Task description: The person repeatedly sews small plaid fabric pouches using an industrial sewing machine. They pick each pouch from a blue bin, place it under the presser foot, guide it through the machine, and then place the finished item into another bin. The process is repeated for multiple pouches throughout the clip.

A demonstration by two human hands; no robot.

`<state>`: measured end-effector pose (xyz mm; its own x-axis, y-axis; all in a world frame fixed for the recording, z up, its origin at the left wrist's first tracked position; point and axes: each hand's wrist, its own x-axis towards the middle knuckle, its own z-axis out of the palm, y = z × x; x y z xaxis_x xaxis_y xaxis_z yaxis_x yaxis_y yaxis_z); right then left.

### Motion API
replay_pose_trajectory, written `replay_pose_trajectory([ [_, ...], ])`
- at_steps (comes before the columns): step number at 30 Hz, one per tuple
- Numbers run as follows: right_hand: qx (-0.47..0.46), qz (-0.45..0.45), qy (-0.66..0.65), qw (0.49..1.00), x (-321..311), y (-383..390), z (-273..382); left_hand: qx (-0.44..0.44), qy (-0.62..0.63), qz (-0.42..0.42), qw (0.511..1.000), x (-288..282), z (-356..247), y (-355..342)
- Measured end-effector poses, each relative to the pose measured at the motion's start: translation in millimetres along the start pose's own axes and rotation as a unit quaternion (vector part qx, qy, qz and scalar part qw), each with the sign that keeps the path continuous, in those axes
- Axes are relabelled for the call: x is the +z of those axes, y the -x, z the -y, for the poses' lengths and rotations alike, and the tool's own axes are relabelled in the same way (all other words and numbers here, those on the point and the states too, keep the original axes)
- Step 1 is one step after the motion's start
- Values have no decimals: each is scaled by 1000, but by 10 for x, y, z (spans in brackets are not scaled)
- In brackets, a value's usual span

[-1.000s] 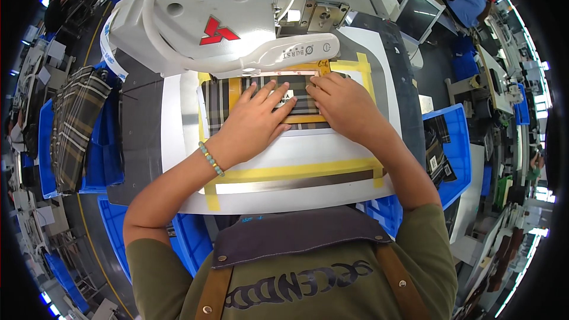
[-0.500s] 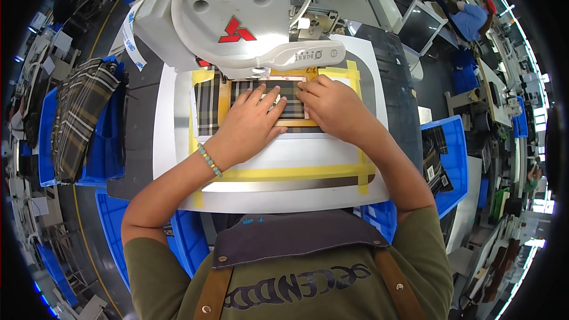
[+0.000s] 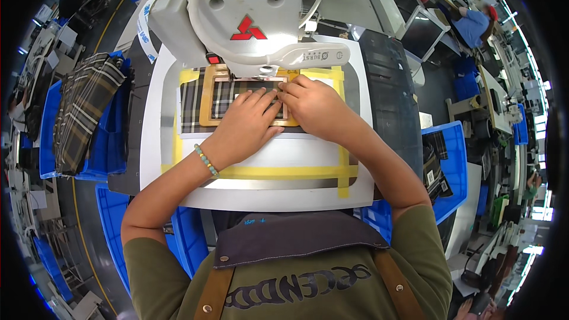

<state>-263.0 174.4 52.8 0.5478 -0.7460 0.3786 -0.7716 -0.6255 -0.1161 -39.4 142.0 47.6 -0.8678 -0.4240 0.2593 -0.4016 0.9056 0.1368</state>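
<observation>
Folded plaid cloth (image 3: 86, 115) fills a blue bin (image 3: 48, 136) at the left of the workstation. To its right, in front of me, a plaid fabric panel (image 3: 191, 106) lies on a white sheet (image 3: 284, 153), its left end jutting past a yellow frame (image 3: 207, 98) set over it, beneath the overhanging white sewing machine (image 3: 255, 9). The left hand (image 3: 246, 123), a beaded bracelet (image 3: 205, 160) at its wrist, rests palm down over the framed cloth, fingers lightly spread. Just beside it, the right hand (image 3: 314, 106) bends its fingers over the frame's right end; whether they pinch anything, I cannot tell. Farther right, a second blue bin (image 3: 455, 169) holds dark pieces (image 3: 435, 181).
</observation>
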Motion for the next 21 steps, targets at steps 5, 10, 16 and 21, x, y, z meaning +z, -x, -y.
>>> replay_pose_trajectory([
  [5,-6,11,6,1000,67,-95,78,-26,3,-1,1000,-22,75,80],
  [10,-29,-4,22,999,144,-103,96,-51,-12,13,999,-36,99,146],
  [16,13,63,-79,995,-202,12,84,-85,-16,0,996,-170,222,395],
  [21,-16,48,-117,992,-191,10,214,-94,13,-14,995,-284,349,461],
])
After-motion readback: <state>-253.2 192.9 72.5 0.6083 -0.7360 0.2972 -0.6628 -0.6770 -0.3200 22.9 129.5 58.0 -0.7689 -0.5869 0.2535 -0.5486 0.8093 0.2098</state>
